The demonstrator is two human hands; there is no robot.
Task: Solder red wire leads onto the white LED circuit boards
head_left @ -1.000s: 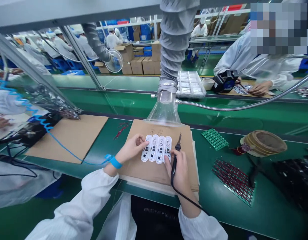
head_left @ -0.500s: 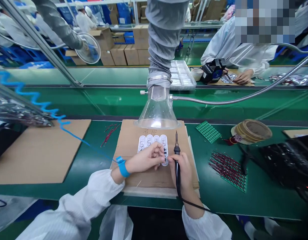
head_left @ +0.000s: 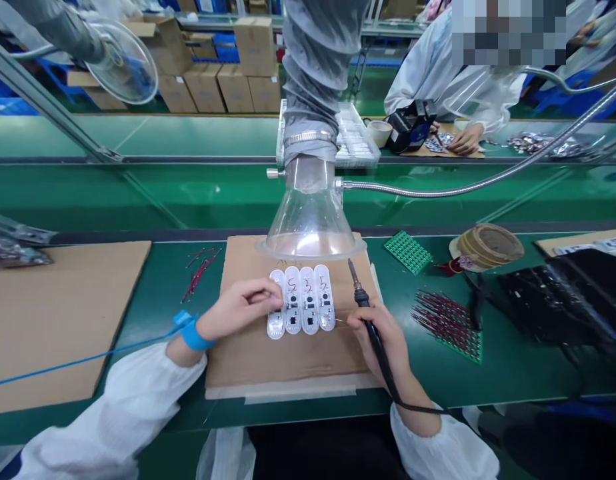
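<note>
White boards [head_left: 308, 300], 4 oblong ones side by side, lie mid-frame on a cardboard sheet [head_left: 288, 363], just below a clear funnel hood [head_left: 311, 230]. The left hand [head_left: 238, 308], wearing a blue wrist strap [head_left: 191, 331], has its fingers curled together, tips pinching the leftmost board's edge. The right hand [head_left: 383, 337] is closed round a soldering iron [head_left: 362, 298], whose tip points up just right of the boards. Red wires [head_left: 201, 270] lie left of centre.

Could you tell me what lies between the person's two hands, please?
In the head view, four white circuit boards lie on the cardboard between the left hand, touching the leftmost, and the right hand holding the soldering iron.
</note>
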